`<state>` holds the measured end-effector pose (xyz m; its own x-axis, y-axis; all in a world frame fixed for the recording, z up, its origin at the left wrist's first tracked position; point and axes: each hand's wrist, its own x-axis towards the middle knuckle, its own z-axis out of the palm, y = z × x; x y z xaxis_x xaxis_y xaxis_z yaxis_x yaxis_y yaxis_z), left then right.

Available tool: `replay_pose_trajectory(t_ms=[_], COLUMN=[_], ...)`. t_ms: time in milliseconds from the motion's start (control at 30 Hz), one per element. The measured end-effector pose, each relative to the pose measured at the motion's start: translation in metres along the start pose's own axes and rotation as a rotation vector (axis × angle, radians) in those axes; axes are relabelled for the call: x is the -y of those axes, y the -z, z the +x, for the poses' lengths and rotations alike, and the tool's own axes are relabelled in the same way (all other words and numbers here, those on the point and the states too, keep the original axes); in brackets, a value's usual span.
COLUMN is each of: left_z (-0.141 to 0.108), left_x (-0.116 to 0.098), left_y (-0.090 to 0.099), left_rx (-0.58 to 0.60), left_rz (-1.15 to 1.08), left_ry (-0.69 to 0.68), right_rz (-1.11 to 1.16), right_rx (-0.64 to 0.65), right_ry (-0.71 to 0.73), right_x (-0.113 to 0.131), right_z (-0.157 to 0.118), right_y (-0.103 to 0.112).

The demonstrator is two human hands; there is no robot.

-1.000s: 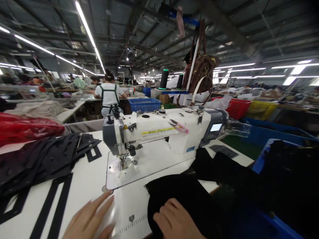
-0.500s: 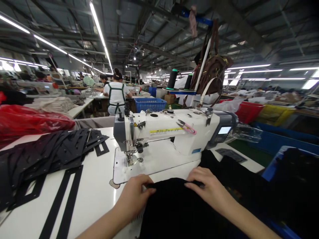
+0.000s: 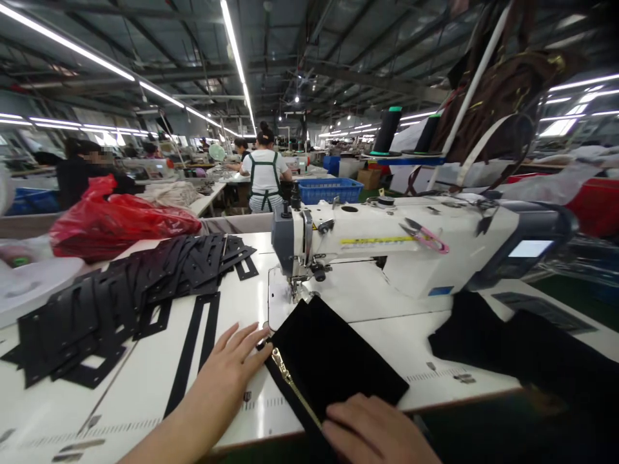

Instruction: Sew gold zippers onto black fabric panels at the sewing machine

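Observation:
A black fabric piece (image 3: 333, 348) with a gold zipper (image 3: 290, 380) lies at the front of the white sewing machine (image 3: 377, 238), its far corner close to the needle area. My left hand (image 3: 236, 354) touches the fabric's left edge near the zipper pull, fingers spread. My right hand (image 3: 372, 425) rests on the near part of the fabric beside the zipper's lower end, its fingers side by side and partly out of sight at the bottom; whether it pinches the cloth is unclear.
Black cut pieces (image 3: 101, 309) are heaped on the table's left, with a long black strip frame (image 3: 193, 348) beside them. Scissors (image 3: 425, 235) lie on the machine. More black fabric (image 3: 522, 341) is at right. A person (image 3: 265, 171) stands beyond the machine.
The black fabric has come up flat onto the table near the needle, now showing its zipper. My left hand has opened; my right hand has moved nearer and lower. The view has turned left.

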<state>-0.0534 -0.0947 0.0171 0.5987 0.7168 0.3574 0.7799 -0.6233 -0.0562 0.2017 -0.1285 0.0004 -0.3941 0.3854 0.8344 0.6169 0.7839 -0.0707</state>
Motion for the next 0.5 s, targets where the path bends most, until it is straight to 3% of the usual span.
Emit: replay_pose_trajectory(t_ms=[67,167,267,367,500], left_z=[-0.01,-0.009,0.008,0.028,0.048], left_x=[-0.009,-0.028,-0.041,-0.041,-0.033], left_y=[-0.003,0.001,0.0,-0.002,0.0], left_rx=[-0.005,0.006,0.132,0.228,0.17], left_rz=[-0.008,-0.074,-0.131,-0.194,-0.236], left_ry=[0.071,0.146,0.167,0.153,0.059], right_rz=[0.028,-0.101,-0.077,-0.053,-0.009], right_rx=[0.155,0.293,0.467,0.463,0.364], right_ry=[-0.17,-0.457,-0.69,-0.798,-0.768], right_x=[-0.022,-0.058,-0.069,-0.062,-0.062], right_z=[0.001,0.002,-0.008,-0.019,-0.018], right_y=[0.003,0.011,0.008,0.006,0.015])
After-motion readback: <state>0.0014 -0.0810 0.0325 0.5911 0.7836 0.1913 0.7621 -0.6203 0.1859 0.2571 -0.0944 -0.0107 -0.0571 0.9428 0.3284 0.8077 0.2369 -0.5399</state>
